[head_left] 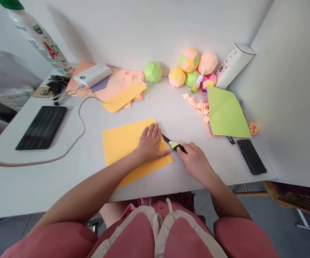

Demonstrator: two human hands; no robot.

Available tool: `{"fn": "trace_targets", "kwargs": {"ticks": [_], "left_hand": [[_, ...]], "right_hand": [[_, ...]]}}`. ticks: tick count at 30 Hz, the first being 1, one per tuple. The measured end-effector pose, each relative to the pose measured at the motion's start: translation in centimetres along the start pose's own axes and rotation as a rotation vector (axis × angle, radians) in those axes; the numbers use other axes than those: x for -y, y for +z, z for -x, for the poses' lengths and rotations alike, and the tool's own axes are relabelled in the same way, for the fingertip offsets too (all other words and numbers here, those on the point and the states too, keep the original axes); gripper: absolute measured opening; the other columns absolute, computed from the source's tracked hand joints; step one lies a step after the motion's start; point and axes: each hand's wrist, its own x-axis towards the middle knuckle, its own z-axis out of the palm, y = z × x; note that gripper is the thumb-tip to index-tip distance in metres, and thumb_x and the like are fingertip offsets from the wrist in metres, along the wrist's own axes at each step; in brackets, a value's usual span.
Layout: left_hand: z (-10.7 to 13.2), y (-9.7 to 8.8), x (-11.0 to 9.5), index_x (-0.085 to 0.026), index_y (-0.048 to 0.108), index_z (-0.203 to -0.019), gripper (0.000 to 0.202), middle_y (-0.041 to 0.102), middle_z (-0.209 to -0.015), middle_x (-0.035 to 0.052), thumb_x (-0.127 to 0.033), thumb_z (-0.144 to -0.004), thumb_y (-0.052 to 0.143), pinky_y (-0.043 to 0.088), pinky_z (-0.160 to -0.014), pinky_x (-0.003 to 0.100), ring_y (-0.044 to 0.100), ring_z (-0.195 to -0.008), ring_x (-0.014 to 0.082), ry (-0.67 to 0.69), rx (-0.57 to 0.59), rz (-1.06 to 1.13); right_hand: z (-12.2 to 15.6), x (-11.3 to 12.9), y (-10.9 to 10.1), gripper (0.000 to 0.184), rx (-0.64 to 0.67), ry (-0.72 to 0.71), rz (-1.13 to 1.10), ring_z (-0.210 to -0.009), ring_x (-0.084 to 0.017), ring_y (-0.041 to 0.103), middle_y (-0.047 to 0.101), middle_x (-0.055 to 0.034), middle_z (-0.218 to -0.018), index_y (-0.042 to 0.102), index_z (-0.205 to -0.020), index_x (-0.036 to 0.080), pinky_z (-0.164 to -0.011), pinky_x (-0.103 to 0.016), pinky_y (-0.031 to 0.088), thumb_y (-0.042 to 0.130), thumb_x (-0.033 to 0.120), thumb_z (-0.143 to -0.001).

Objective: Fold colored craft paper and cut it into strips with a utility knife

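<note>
My left hand (150, 142) lies flat on a yellow-orange sheet of paper (121, 145), near its right edge, fingers stretched out and thumb pointing right. A fold or a second layer runs along that right edge. Closed around the black and lime handle of a utility knife (175, 145) is my right hand (196, 161). The dark blade points up and left, and its tip reaches the paper's right edge beside my left fingers. Whether the tip is inside the fold or only against it, I cannot tell.
Behind are stacked papers (112, 87), a power bank (93, 75) with a cable, and several paper balls (189, 60). A tablet (42, 127) lies left. On the right are a glue bottle (197, 84), peach paper strips (199, 107), green paper (227, 113) and a black phone (251, 156).
</note>
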Motion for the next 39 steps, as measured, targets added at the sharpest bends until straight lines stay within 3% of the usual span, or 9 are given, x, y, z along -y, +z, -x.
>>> {"fn": "trace_targets", "kwargs": {"ticks": [2, 6, 11, 16, 30, 39], "left_hand": [[-0.2, -0.2, 0.5, 0.005, 0.036, -0.142, 0.097, 0.029, -0.152, 0.0267, -0.073, -0.085, 0.034, 0.020, -0.115, 0.047, 0.023, -0.143, 0.0382, 0.042, -0.034, 0.002], [-0.9, -0.3, 1.8, -0.008, 0.052, -0.133, 0.070, 0.042, -0.147, 0.0197, -0.062, -0.091, 0.036, 0.030, -0.111, 0.045, 0.034, -0.138, 0.0334, 0.046, -0.088, 0.059], [-1.4, -0.3, 2.1, -0.003, 0.035, -0.145, 0.089, 0.023, -0.157, 0.0178, -0.070, -0.087, 0.037, 0.018, -0.118, 0.045, 0.017, -0.146, 0.0315, -0.043, -0.012, 0.032], [-1.5, -0.7, 1.9, 0.000, 0.021, -0.150, 0.095, 0.013, -0.159, 0.0160, -0.070, -0.087, 0.031, 0.013, -0.119, 0.043, 0.011, -0.148, 0.0297, -0.067, 0.074, 0.007], [-1.7, -0.3, 2.0, -0.001, 0.024, -0.150, 0.094, 0.014, -0.159, 0.0176, -0.071, -0.086, 0.031, 0.013, -0.118, 0.043, 0.012, -0.148, 0.0299, -0.066, 0.046, 0.012], [-1.7, -0.7, 2.0, 0.001, 0.021, -0.150, 0.096, 0.011, -0.159, 0.0182, -0.071, -0.087, 0.032, 0.012, -0.118, 0.043, 0.009, -0.148, 0.0299, -0.062, 0.076, -0.001]], "right_hand": [[-0.1, 0.0, 0.0, 0.045, -0.009, 0.001, -0.002, -0.092, -0.025, 0.049, 0.063, -0.0158, -0.107, 0.062, -0.122, 0.009, -0.073, -0.034, 0.042, 0.049, -0.001, -0.079], [0.2, 0.0, 0.2, 0.047, -0.031, 0.000, -0.018, -0.093, -0.025, 0.050, 0.063, -0.0158, -0.108, 0.061, -0.123, 0.009, -0.074, -0.034, 0.043, 0.050, -0.002, -0.078], [0.5, -0.2, 0.4, 0.046, -0.049, -0.010, -0.016, -0.093, -0.025, 0.050, 0.062, -0.0159, -0.109, 0.062, -0.120, 0.011, -0.074, -0.034, 0.043, 0.049, -0.002, -0.078], [-0.5, -0.3, 0.1, 0.047, -0.005, -0.011, 0.008, -0.092, -0.025, 0.051, 0.063, -0.0165, -0.108, 0.062, -0.121, 0.009, -0.072, -0.034, 0.044, 0.050, -0.002, -0.077], [-4.1, 0.0, -1.2, 0.041, 0.122, 0.031, 0.027, -0.094, -0.026, 0.051, 0.063, -0.0154, -0.103, 0.064, -0.117, 0.011, -0.071, -0.033, 0.039, 0.048, 0.000, -0.081], [-6.1, 0.3, -1.3, 0.038, 0.126, 0.031, 0.021, -0.095, -0.028, 0.052, 0.063, -0.0173, -0.104, 0.063, -0.116, 0.010, -0.071, -0.034, 0.041, 0.046, 0.002, -0.084]]}}
